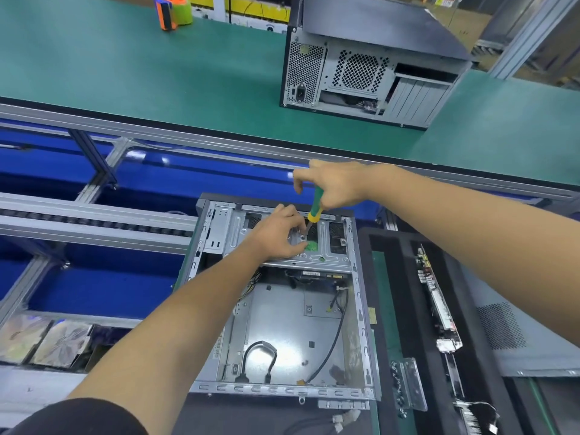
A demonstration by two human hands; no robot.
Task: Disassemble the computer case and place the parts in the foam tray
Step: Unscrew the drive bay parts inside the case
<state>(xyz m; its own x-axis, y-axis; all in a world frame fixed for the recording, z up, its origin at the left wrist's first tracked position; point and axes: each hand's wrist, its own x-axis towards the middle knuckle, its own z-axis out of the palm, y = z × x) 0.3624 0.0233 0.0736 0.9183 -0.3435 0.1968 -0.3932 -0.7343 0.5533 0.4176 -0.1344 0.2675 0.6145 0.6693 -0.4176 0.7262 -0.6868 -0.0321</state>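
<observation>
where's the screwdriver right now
In the head view the screwdriver is just above centre, gripped by the right hand, its tip down on the metal bracket at the far end of the open computer case, beside the left hand.

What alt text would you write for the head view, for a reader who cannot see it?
A person's right hand holds a green screwdriver tip-down on a bracket inside an open computer case, while the left hand rests beside the tip. A black foam tray with parts lies to the right.
</observation>
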